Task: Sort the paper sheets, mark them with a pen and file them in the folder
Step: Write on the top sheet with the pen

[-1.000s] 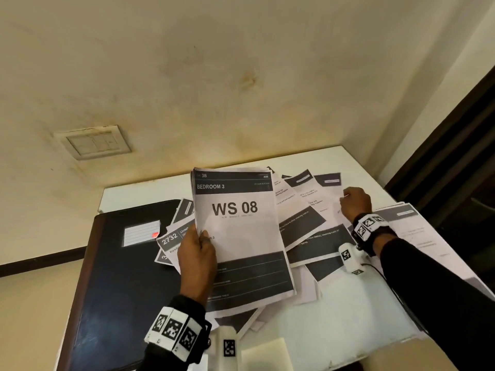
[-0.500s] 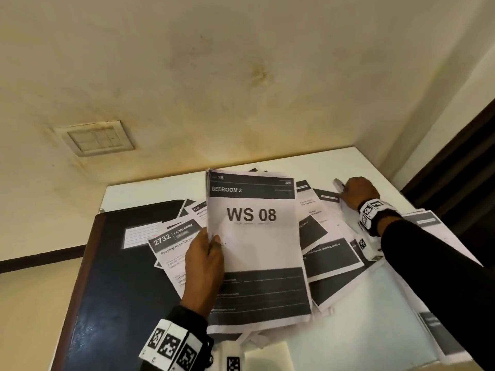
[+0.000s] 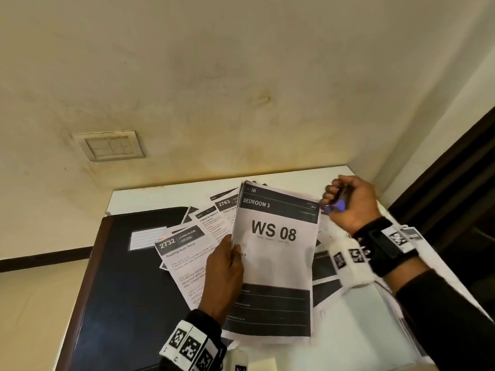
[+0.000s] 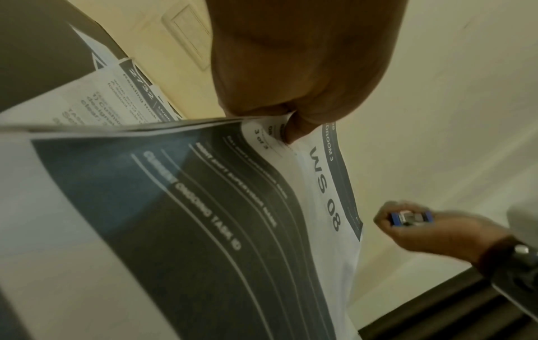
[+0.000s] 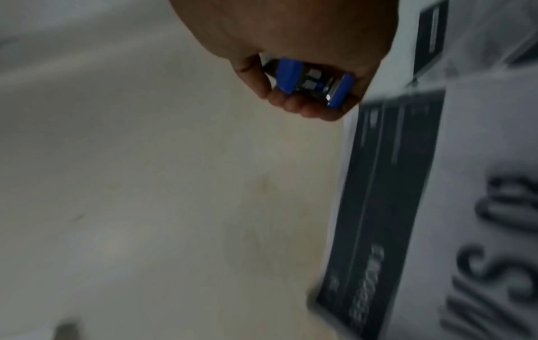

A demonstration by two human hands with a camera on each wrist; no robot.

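My left hand (image 3: 225,277) grips a stack of paper sheets (image 3: 276,263) by its left edge and holds it up over the table; the top sheet reads "BEDROOM 3, WS 08". In the left wrist view the thumb (image 4: 291,69) pinches the stack (image 4: 203,207). My right hand (image 3: 348,202) is curled round a small blue and metal object, like a stapler (image 3: 336,206), right at the stack's top right corner. That blue object (image 5: 311,80) shows clearly in the right wrist view. A dark folder (image 3: 120,290) lies shut at the left. No pen is visible.
Loose sheets (image 3: 184,253) marked 2732 and 2763 fan out over the folder's right side and behind the stack. More sheets lie under my right arm on the white table (image 3: 361,330). The wall with a switch plate (image 3: 112,145) stands behind; a dark door frame (image 3: 455,170) is at right.
My right hand left the far sheets, picked up the blue object and came up to the stack's top right corner. The held stack shifted slightly right.
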